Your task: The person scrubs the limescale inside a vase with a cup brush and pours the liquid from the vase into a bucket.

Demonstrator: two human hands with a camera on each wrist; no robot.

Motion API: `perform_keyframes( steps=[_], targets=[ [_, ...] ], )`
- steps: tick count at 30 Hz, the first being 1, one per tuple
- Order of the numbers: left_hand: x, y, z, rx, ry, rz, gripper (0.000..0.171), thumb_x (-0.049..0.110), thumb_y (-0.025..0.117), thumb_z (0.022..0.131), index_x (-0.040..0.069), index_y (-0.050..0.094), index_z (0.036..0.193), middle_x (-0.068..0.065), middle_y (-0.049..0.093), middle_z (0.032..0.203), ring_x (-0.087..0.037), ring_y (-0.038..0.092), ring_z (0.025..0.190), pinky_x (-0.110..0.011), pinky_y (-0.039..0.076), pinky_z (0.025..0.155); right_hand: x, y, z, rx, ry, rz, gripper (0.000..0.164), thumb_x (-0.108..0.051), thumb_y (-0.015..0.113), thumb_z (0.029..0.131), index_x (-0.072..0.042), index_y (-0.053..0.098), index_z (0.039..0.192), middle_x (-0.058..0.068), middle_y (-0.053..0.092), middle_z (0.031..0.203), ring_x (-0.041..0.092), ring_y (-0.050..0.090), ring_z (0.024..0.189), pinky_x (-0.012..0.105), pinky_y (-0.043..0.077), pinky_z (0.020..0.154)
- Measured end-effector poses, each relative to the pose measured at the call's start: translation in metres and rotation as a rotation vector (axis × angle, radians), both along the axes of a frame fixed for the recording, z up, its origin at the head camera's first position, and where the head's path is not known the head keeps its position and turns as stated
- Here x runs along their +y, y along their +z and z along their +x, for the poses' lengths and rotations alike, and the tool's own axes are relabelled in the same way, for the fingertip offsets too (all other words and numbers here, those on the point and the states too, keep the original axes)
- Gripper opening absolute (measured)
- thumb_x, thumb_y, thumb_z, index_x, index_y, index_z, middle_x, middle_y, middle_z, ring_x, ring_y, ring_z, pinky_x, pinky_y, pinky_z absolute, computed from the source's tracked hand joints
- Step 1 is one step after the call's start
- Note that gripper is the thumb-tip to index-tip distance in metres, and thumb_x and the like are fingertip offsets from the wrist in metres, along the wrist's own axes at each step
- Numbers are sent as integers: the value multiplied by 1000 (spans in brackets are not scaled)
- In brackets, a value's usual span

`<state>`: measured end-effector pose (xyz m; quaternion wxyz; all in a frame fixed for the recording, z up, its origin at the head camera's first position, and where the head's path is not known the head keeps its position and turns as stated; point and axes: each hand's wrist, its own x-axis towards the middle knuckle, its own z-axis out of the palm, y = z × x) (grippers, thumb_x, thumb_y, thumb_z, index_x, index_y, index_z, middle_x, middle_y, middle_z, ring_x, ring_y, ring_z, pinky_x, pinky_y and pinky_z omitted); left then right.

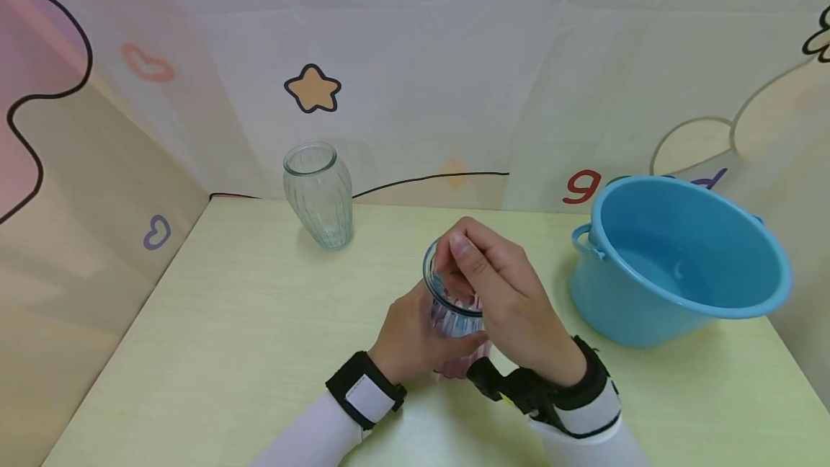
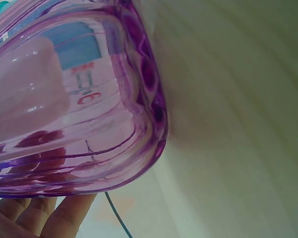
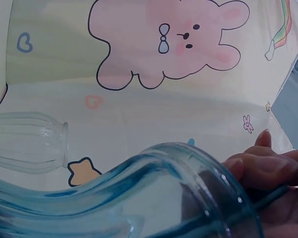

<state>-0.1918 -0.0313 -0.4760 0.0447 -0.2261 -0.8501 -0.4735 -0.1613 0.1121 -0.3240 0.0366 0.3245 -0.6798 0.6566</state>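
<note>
My left hand [image 1: 415,334] grips a ribbed glass vase [image 2: 124,163], blue toward its mouth and purple at the base. Its fingers [image 2: 64,218] wrap the side of the glass. At the vase's mouth my right hand [image 1: 512,294] is curled, its fingers dipping past the rim [image 1: 429,276]. In the right wrist view these fingers hold a thin dark teal stick [image 3: 273,197] that runs into the mouth; the hand hides most of it in the head view. Through the glass a smooth pale pink shape [image 2: 27,89] shows in the left wrist view; I cannot tell what it is.
A clear ribbed glass vase [image 1: 327,204] stands upright at the back left, near the wall. To the right of my hands is a large light blue bucket [image 1: 648,301] with side handles. A printed cloth [image 1: 415,78] backs the pale wooden table [image 1: 214,352].
</note>
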Motion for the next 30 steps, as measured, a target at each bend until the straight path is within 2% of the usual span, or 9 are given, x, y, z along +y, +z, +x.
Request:
perform_keyframes(
  steps=[7, 13, 18, 22, 30],
  targets=[
    [0, 1, 1, -18, 9, -6, 70, 52, 87, 77, 29, 52, 133, 11, 70, 115, -7, 68, 101, -30, 58, 89, 0, 0, -1, 3, -3, -48, 28, -8, 35, 112, 0, 54, 93, 6, 38, 72, 20, 38, 62, 33, 34, 54],
    [1, 2, 1, -43, 15, -8, 71, 53, 87, 77, 29, 51, 133, 11, 69, 116, -7, 68, 101, -31, 59, 90, 1, 1, 0, 11, -14, -135, 29, -10, 35, 112, 2, 53, 93, 5, 38, 71, 20, 37, 61, 33, 33, 52],
    [1, 3, 2, -56, 31, -14, 72, 54, 87, 76, 29, 50, 133, 11, 70, 116, -7, 68, 101, -31, 59, 90, 1, 0, -1, 19, -25, -226, 30, -11, 36, 112, -5, 56, 92, 6, 39, 73, 20, 37, 62, 31, 33, 54],
    [2, 4, 2, -103, 38, -9, 75, 57, 87, 75, 31, 49, 135, 13, 70, 116, -7, 68, 101, -32, 58, 90, 2, -1, -3, 55, -32, -289, 30, -9, 35, 112, -10, 59, 93, 6, 38, 73, 20, 37, 62, 31, 32, 54],
    [1, 6, 4, -149, 33, 20, 77, 61, 87, 73, 32, 50, 134, 13, 69, 115, -8, 68, 101, -32, 58, 89, 4, 2, -1, 123, -104, -298, 30, -12, 36, 112, -5, 55, 90, 4, 40, 72, 17, 37, 62, 29, 31, 52]
  ],
)
